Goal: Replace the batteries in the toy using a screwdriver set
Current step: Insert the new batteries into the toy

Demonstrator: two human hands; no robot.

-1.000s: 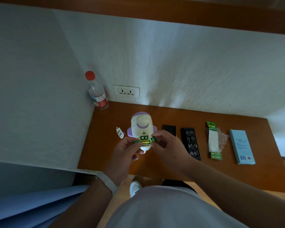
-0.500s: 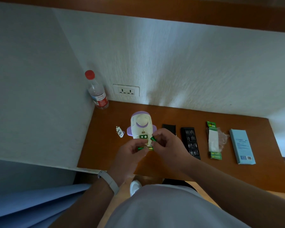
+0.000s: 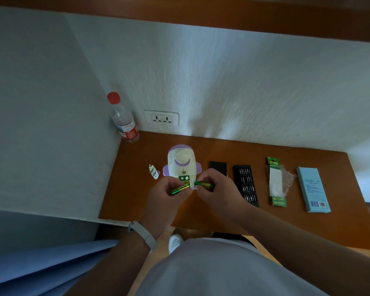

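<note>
A white and purple rocket-shaped toy [image 3: 181, 162] lies on the brown desk [image 3: 308, 221] with its battery bay open and two metal contacts showing. My left hand [image 3: 166, 196] pinches a green and gold battery [image 3: 180, 189] just in front of the toy's lower end. My right hand [image 3: 217, 189] pinches a second green battery [image 3: 203, 184] to the right of the first. The two batteries are apart, tips pointing toward each other. A black tray of screwdriver bits [image 3: 246, 185] lies to the right of my right hand.
The small battery cover [image 3: 153, 171] lies left of the toy. A black lid [image 3: 217, 167] sits between toy and bit tray. Torn green battery packaging [image 3: 276, 184] and a light blue box [image 3: 313, 189] lie further right. A red-capped bottle [image 3: 124, 120] stands in the back left corner.
One second ago both hands held the batteries together at the toy's bay. Now the hands have drawn slightly apart and each holds one battery.
</note>
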